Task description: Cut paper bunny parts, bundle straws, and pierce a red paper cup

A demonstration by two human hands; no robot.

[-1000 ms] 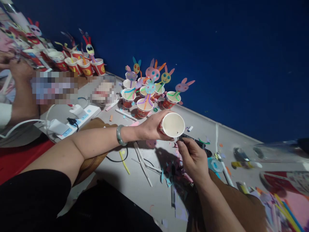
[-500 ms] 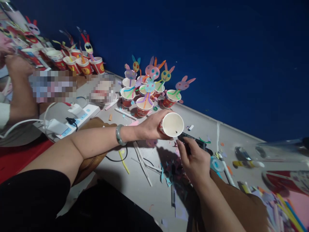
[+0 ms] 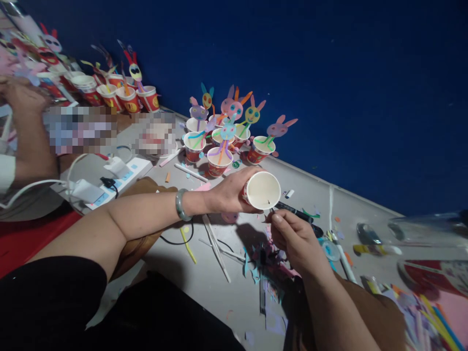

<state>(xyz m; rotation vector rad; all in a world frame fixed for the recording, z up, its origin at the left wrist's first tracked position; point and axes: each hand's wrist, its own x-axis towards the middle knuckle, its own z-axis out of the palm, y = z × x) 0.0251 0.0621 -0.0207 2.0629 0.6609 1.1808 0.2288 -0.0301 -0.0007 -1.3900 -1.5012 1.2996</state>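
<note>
My left hand (image 3: 234, 190), a bangle at its wrist, is wrapped round a paper cup (image 3: 262, 190) with a white inside, its mouth tilted toward me. Close by the cup's lower rim, my right hand (image 3: 292, 234) pinches a thin dark pointed tool (image 3: 272, 210), mostly hidden by the fingers. A small dark tip shows inside the cup near that rim; it seems to come through the wall. Behind my right fingers lies a black marker-like stick (image 3: 300, 212). Paper scraps (image 3: 252, 273) are strewn under my hands.
Red paper cups (image 3: 219, 165) with paper rabbit figures stand along the blue wall (image 3: 347, 97). More cups (image 3: 148, 100) are at the far left, near another person's arm (image 3: 34, 131). A power strip (image 3: 120, 180) with cables lies left. Coloured strips (image 3: 435, 317) lie at the lower right.
My right hand has shifted slightly, its thumb and fingers now closer together at the cup's rim. The cup has moved a little to the right in my left hand.
</note>
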